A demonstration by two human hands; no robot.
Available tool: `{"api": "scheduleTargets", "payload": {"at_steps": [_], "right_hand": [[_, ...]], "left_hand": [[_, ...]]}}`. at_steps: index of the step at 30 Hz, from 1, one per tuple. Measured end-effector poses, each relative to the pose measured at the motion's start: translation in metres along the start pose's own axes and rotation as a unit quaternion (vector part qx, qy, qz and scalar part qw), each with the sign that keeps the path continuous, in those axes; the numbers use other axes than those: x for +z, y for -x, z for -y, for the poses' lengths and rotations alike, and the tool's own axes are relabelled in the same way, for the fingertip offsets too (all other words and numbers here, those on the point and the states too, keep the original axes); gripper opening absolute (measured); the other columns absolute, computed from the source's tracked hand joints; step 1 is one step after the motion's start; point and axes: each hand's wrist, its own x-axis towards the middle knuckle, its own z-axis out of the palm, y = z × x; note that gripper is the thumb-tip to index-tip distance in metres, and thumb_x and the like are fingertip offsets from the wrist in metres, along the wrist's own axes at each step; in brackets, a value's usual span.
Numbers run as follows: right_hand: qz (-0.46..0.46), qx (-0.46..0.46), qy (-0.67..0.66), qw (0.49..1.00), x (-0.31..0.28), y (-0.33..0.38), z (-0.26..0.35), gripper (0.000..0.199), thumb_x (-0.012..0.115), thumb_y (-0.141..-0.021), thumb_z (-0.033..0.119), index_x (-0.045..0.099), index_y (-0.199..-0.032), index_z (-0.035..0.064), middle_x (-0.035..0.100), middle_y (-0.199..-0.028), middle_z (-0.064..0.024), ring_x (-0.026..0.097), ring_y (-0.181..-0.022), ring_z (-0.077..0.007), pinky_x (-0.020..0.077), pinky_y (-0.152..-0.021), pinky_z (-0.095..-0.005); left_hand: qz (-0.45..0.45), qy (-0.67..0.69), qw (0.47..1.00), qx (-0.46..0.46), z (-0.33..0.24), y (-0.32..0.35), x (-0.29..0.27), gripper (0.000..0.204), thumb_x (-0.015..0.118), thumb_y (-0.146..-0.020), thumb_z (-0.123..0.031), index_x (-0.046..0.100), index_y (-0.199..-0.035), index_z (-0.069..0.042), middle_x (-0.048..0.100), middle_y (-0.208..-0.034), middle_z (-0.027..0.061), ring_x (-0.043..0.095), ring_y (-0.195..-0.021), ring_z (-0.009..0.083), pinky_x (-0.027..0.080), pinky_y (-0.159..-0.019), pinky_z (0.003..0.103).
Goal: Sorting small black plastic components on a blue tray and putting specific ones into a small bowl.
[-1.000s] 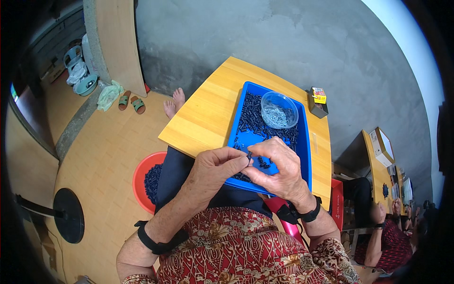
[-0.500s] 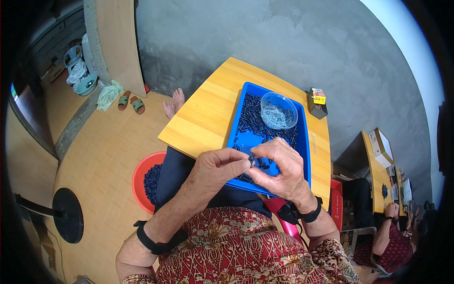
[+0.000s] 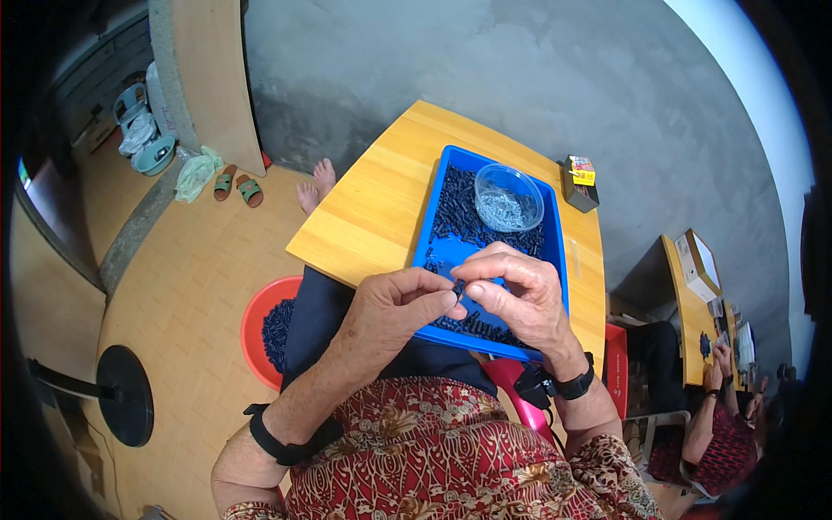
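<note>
A blue tray point(image 3: 440, 227) lies on a small wooden table point(image 3: 381, 208) and holds many small dark parts point(image 3: 459, 217) and a clear round bowl point(image 3: 509, 198) of tiny silvery pieces. Both hands meet over the tray's near edge. My left hand point(image 3: 399, 303) pinches a small dark part point(image 3: 457, 289) at its fingertips. My right hand point(image 3: 520, 295) has its thumb and fingers closed on the same part from the other side. Each wrist wears a black band.
A red basin point(image 3: 260, 325) with more dark parts stands on the floor to the left of my knees. A small dark box point(image 3: 578, 182) sits at the table's far right corner. Another seated person point(image 3: 711, 425) works at a second table on the right. Sandals point(image 3: 238, 186) lie on the floor.
The hands have stayed together over the tray's near edge; the fingers shifted slightly on the small part.
</note>
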Motion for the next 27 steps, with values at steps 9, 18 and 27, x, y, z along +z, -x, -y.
{"api": "scheduleTargets", "payload": {"at_steps": [9,18,27], "right_hand": [[-0.035,0.012,0.04,0.999,0.011,0.003,0.007,0.006,0.068,-0.087,0.006,0.069,-0.089,-0.0003,0.068,-0.084,-0.0099,0.066,-0.079,-0.0187,0.0514,-0.071,-0.0312],[-0.041,-0.055,0.143,0.987,0.011,0.007,0.005,0.038,0.082,-0.074,0.012,0.066,-0.105,0.0001,0.068,-0.093,-0.0122,0.065,-0.081,-0.0251,0.0513,-0.074,-0.0351],[-0.06,-0.13,0.199,0.97,0.017,0.006,-0.002,0.036,0.085,-0.07,0.01,0.066,-0.1,0.0011,0.068,-0.089,-0.0116,0.064,-0.078,-0.0258,0.0486,-0.069,-0.0363]], "left_hand": [[-0.01,-0.044,0.998,0.035,0.006,0.0,0.0,0.017,0.065,-0.094,-0.013,0.068,-0.102,0.003,0.071,-0.09,0.006,0.065,-0.086,0.0092,0.051,-0.08,0.024],[-0.041,-0.005,0.999,0.01,0.002,0.002,0.001,0.017,0.067,-0.093,-0.013,0.069,-0.103,0.001,0.069,-0.09,0.0019,0.06,-0.084,0.0059,0.048,-0.076,0.022],[-0.041,-0.007,0.999,0.0,0.001,0.002,0.001,0.018,0.068,-0.092,-0.015,0.07,-0.102,0.001,0.068,-0.09,0.0003,0.058,-0.085,0.0052,0.047,-0.077,0.022]]}}
